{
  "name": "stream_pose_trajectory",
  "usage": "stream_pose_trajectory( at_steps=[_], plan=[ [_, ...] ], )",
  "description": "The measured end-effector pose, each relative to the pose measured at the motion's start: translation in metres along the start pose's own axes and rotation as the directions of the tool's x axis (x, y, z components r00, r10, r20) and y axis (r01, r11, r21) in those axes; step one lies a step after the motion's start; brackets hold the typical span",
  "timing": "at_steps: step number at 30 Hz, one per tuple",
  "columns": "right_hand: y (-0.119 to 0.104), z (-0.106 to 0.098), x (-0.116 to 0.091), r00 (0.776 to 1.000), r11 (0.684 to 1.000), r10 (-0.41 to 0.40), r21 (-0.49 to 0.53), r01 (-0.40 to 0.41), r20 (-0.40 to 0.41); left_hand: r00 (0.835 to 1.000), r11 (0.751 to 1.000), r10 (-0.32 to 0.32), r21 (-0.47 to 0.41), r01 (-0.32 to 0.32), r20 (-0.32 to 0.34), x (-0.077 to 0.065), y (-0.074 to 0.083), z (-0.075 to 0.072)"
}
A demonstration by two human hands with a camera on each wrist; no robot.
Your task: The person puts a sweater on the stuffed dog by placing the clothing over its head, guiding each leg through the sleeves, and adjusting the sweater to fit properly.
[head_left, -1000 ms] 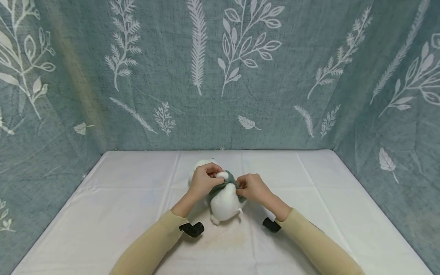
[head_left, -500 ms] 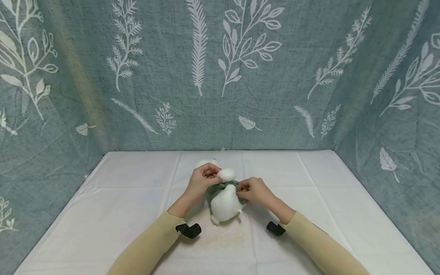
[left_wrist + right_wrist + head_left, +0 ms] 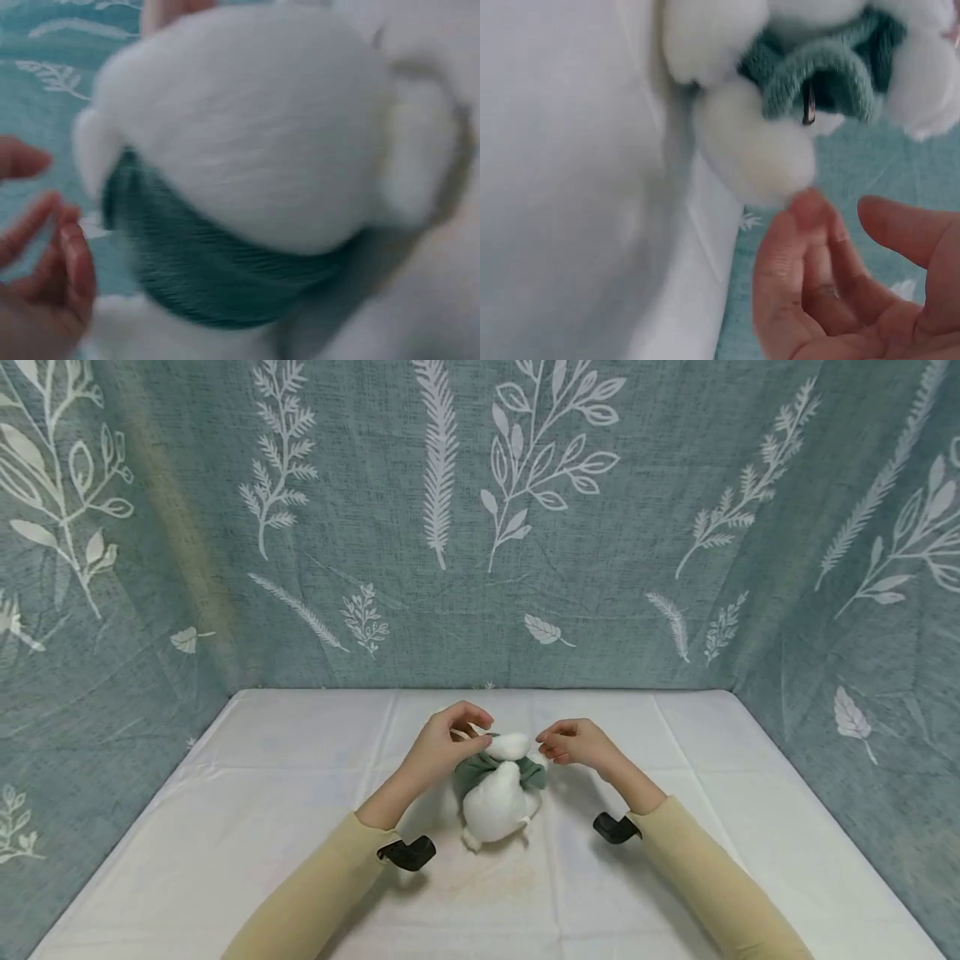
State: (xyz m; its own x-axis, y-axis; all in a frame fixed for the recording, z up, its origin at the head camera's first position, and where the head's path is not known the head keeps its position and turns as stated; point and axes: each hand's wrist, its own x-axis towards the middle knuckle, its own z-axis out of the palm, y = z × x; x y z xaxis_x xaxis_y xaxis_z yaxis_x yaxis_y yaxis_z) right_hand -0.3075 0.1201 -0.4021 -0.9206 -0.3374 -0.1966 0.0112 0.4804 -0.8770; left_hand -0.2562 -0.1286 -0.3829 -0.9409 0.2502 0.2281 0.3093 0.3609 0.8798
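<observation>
A white plush toy [image 3: 495,806] wearing a green knitted garment [image 3: 532,774] sits on the table between my hands. One rounded white part [image 3: 510,746] of it sticks out above the garment. My left hand [image 3: 442,743] hovers at the toy's upper left, thumb and fingers apart. In the left wrist view, that hand [image 3: 45,277] holds nothing, and the toy's white body [image 3: 255,127] fills the middle, blurred. My right hand [image 3: 585,746] is off the toy's right side, fingers loosely bent. In the right wrist view its fingertips [image 3: 806,206] overlap a white limb [image 3: 754,150]; contact cannot be told.
A white cloth covers the table [image 3: 300,827]. Behind and at both sides hangs a blue-green curtain [image 3: 375,527] with white leaf prints. Black wrist devices [image 3: 408,853] hang below both sleeves.
My right hand has let go of the green garment and moved up and right. My left hand has spread its fingers, and the white part has come out above the garment and shifted right.
</observation>
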Motion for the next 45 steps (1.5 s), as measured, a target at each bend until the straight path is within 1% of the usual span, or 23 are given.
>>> stream_pose_trajectory(
  at_steps=[2, 4, 6, 8, 10, 12, 16, 18, 21, 25, 27, 29, 30, 32, 34, 35, 37, 40, 42, 45],
  plan=[
    [-0.001, -0.001, 0.008, 0.999, 1.000, 0.015, -0.004, -0.014, 0.030, 0.998, 0.992, -0.058, 0.106, 0.061, -0.031, -0.002, 0.006, -0.005],
    [-0.002, 0.000, 0.015, 0.995, 1.000, 0.027, -0.017, -0.025, 0.095, 0.992, 0.969, -0.122, 0.212, 0.129, -0.045, -0.003, 0.009, -0.008],
    [-0.001, 0.002, 0.022, 0.983, 0.999, 0.044, -0.032, -0.039, 0.178, 0.982, 0.940, -0.187, 0.286, 0.186, -0.022, -0.003, 0.009, -0.010],
    [-0.001, 0.005, 0.025, 0.965, 0.997, 0.075, -0.025, -0.071, 0.251, 0.971, 0.922, -0.241, 0.314, 0.226, 0.007, -0.004, 0.007, -0.010],
    [-0.001, 0.007, 0.027, 0.950, 0.995, 0.099, -0.007, -0.102, 0.295, 0.961, 0.915, -0.277, 0.311, 0.255, 0.026, -0.004, 0.005, -0.010],
    [0.000, 0.009, 0.028, 0.941, 0.991, 0.117, 0.023, -0.131, 0.318, 0.954, 0.914, -0.297, 0.301, 0.273, 0.035, -0.005, 0.005, -0.010],
    [0.001, 0.011, 0.029, 0.931, 0.986, 0.128, 0.061, -0.158, 0.341, 0.951, 0.908, -0.307, 0.313, 0.279, 0.041, -0.006, 0.007, -0.013],
    [0.002, 0.011, 0.030, 0.921, 0.981, 0.137, 0.077, -0.176, 0.365, 0.948, 0.900, -0.314, 0.333, 0.281, 0.050, -0.006, 0.009, -0.015],
    [0.003, 0.012, 0.029, 0.902, 0.972, 0.157, 0.099, -0.213, 0.403, 0.938, 0.887, -0.338, 0.359, 0.290, 0.078, -0.005, 0.012, -0.018],
    [0.001, 0.012, 0.026, 0.872, 0.958, 0.167, 0.135, -0.255, 0.460, 0.911, 0.878, -0.388, 0.356, 0.321, 0.136, 0.000, 0.010, -0.023],
    [0.000, 0.013, 0.024, 0.851, 0.952, 0.156, 0.154, -0.265, 0.501, 0.895, 0.876, -0.415, 0.339, 0.344, 0.162, 0.004, 0.007, -0.025],
    [-0.001, 0.013, 0.023, 0.832, 0.950, 0.147, 0.158, -0.269, 0.535, 0.883, 0.874, -0.435, 0.318, 0.367, 0.178, 0.006, 0.005, -0.028],
    [-0.002, 0.013, 0.022, 0.825, 0.949, 0.147, 0.158, -0.273, 0.545, 0.878, 0.874, -0.443, 0.306, 0.377, 0.184, 0.007, 0.004, -0.029],
    [-0.003, 0.013, 0.021, 0.818, 0.950, 0.149, 0.149, -0.274, 0.556, 0.868, 0.876, -0.456, 0.274, 0.398, 0.196, 0.009, 0.002, -0.032],
    [-0.004, 0.013, 0.020, 0.824, 0.951, 0.166, 0.134, -0.279, 0.542, 0.864, 0.879, -0.460, 0.247, 0.409, 0.205, 0.010, 0.000, -0.033],
    [-0.004, 0.013, 0.019, 0.831, 0.953, 0.168, 0.128, -0.274, 0.530, 0.861, 0.878, -0.464, 0.235, 0.417, 0.207, 0.010, 0.000, -0.034],
    [-0.006, 0.013, 0.016, 0.846, 0.956, 0.173, 0.119, -0.267, 0.505, 0.864, 0.881, -0.459, 0.230, 0.413, 0.207, 0.011, 0.000, -0.035],
    [-0.010, 0.013, 0.012, 0.870, 0.961, 0.173, 0.115, -0.252, 0.462, 0.869, 0.879, -0.458, 0.243, 0.411, 0.186, 0.013, 0.001, -0.035],
    [-0.012, 0.013, 0.009, 0.881, 0.963, 0.170, 0.116, -0.245, 0.442, 0.872, 0.877, -0.458, 0.248, 0.412, 0.173, 0.015, 0.003, -0.035],
    [-0.015, 0.013, 0.006, 0.895, 0.967, 0.153, 0.125, -0.224, 0.418, 0.870, 0.872, -0.466, 0.249, 0.421, 0.162, 0.016, 0.006, -0.035]
  ],
)
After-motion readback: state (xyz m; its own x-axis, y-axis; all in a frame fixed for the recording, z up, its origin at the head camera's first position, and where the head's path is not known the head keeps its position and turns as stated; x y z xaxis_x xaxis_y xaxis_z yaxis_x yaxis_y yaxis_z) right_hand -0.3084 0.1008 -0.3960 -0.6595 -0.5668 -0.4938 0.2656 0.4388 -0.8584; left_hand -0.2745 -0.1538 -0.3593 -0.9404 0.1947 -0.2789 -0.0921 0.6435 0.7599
